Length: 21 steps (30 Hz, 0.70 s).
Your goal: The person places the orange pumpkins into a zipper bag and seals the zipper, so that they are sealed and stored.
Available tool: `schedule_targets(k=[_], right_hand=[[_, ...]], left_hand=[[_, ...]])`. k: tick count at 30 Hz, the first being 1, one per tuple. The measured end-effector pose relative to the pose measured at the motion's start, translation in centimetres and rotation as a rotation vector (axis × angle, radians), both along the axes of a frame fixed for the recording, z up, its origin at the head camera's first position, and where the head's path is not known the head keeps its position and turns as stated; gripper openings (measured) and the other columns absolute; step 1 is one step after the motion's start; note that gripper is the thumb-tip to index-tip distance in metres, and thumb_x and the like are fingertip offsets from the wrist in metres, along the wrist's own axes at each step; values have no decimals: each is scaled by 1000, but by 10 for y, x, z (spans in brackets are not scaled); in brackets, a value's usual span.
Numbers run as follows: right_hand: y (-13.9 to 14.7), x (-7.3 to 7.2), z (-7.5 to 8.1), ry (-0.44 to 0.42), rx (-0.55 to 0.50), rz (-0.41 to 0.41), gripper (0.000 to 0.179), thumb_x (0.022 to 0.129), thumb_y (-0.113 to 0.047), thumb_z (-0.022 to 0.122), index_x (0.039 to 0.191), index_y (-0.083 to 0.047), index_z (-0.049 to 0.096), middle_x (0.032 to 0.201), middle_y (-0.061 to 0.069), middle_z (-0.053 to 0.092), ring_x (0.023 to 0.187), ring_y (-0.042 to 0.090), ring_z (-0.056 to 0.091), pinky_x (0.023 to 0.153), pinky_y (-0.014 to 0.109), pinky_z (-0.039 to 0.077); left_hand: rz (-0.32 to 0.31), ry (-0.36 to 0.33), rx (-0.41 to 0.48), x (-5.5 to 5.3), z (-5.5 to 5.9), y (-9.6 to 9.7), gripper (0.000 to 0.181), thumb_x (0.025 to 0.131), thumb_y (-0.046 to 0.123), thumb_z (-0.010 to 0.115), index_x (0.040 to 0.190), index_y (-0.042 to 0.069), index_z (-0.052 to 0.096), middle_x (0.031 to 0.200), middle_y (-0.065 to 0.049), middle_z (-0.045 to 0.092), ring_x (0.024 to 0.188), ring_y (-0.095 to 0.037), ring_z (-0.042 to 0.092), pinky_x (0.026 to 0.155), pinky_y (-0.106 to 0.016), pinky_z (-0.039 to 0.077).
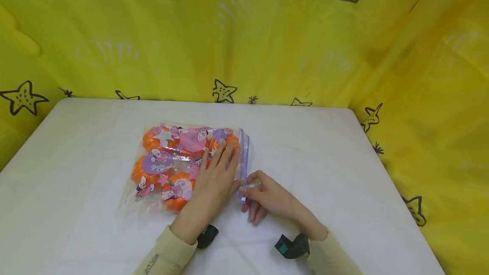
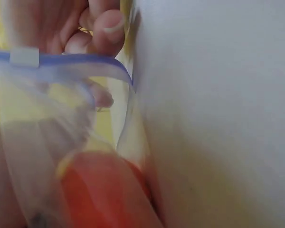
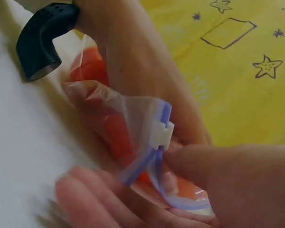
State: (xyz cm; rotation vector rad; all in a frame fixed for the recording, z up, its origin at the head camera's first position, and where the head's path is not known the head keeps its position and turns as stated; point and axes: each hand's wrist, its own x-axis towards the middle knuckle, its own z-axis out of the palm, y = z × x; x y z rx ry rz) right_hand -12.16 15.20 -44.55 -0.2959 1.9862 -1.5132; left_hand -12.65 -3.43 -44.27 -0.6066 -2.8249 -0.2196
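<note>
A clear printed slider zip bag (image 1: 179, 139) lies on the table with several orange, pumpkin-like pieces (image 1: 175, 203) inside. My left hand (image 1: 214, 177) rests on the bag's right part with its fingers spread out straight, its thumb toward the seal. At the bag's near right corner, my right hand (image 1: 273, 196) pinches the purple zip edge between thumb and forefinger. The white slider (image 3: 162, 135) sits near the end of that seal, right by the right thumb. Beside the slider, the two purple strips stand apart in the right wrist view.
The white table (image 1: 324, 152) stretches out on both sides of the bag. Behind it hangs a yellow curtain (image 1: 183, 46) with drawn stars and shells. Dark wrist-worn devices (image 1: 293, 246) sit under both wrists.
</note>
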Motion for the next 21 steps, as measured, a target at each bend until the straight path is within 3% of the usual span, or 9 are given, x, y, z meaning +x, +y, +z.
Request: schedule_targets(k=[7,16,21], right_hand=[[2,6,-4,-30,-115,-75,50,95,-7,61,132,1,29,80,8,70,59,19,70,62,39,62],[4,17,-10,-66,-143,-137,55,90,-4,64,135,8,33,84,6,69,61,18,69,66,35,62],[4,17,-11,-110,-194,-136,61,91,-6,66,138,9,30,84,5,71,63,17,69,66,33,62]], left_hand=[[-73,7,60,4,-2,-6,79,90,44,69,153,11,37,160,-12,35,151,-34,23,120,-64,17],[-159,83,-192,15,0,-8,59,95,40,59,146,11,49,161,-4,36,153,-27,22,119,-69,11],[-205,96,-207,17,0,-11,54,96,36,58,144,12,52,156,-1,43,150,-26,28,118,-70,14]])
